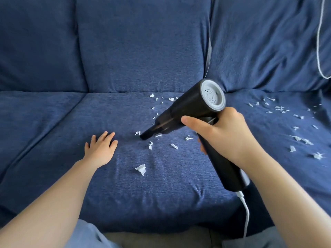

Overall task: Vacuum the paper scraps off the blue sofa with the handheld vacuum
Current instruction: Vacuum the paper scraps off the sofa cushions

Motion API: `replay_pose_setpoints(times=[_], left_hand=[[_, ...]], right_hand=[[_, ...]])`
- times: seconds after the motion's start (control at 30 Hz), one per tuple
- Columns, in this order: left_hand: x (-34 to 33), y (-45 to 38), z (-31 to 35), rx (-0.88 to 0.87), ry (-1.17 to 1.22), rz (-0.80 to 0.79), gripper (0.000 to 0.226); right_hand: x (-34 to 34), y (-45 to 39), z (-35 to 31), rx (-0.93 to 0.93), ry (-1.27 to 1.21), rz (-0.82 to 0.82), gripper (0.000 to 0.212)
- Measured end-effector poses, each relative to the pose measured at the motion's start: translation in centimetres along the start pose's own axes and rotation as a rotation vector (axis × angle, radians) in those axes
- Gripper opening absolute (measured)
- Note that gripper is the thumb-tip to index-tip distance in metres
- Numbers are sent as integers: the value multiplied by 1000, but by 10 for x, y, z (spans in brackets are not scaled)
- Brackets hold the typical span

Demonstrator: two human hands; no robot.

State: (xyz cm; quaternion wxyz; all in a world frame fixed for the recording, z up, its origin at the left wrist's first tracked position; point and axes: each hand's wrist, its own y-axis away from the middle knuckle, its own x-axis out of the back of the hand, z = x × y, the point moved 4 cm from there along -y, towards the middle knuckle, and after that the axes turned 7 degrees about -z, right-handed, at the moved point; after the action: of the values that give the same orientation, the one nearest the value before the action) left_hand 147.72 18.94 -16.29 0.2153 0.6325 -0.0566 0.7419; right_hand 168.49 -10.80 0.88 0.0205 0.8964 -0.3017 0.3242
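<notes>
The right hand point(227, 133) is wrapping closed around the handle of the black vacuum point(189, 111), thumb lying along the side of its body, and is tilting it so the narrow nozzle point(146, 135) is pointing toward 8 o'clock and touching the seat cushion point(111, 190) of the blue sofa point(143, 51). A white cord point(246, 212) is hanging from the bottom of the handle toward 6 o'clock. The left hand point(102, 146) is lying open and flat, palm down, fingers spread, pressing on the cushion at 9 o'clock from the nozzle and holding nothing. White paper scraps point(150, 145) are lying around the nozzle tip: one is sitting just beside it at 10 o'clock, a few at 4 to 5 o'clock, and a larger scrap point(141, 169) is lying farther out at 6 o'clock. More bits are scattering at 12 to 1 o'clock near the back cushion. A second patch of scraps point(300, 138) is spreading over the neighbouring seat at 3 o'clock, well apart from the nozzle. Another white cable point(319, 51) is trailing down the back cushion at 2 o'clock.
</notes>
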Motion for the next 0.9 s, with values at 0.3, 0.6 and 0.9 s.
replay_pose_setpoints(times=[0.3,0.6,0.9], left_hand=[[-3,11,16,10,2,-77,57],[-4,15,30,-21,21,-118,55],[-6,21,55,-85,-22,-149,56]], right_hand=[[-17,-10,5,-20,-26,20,52],[15,8,-6,-43,104,74,46],[26,34,-20,-44,11,-27,48]])
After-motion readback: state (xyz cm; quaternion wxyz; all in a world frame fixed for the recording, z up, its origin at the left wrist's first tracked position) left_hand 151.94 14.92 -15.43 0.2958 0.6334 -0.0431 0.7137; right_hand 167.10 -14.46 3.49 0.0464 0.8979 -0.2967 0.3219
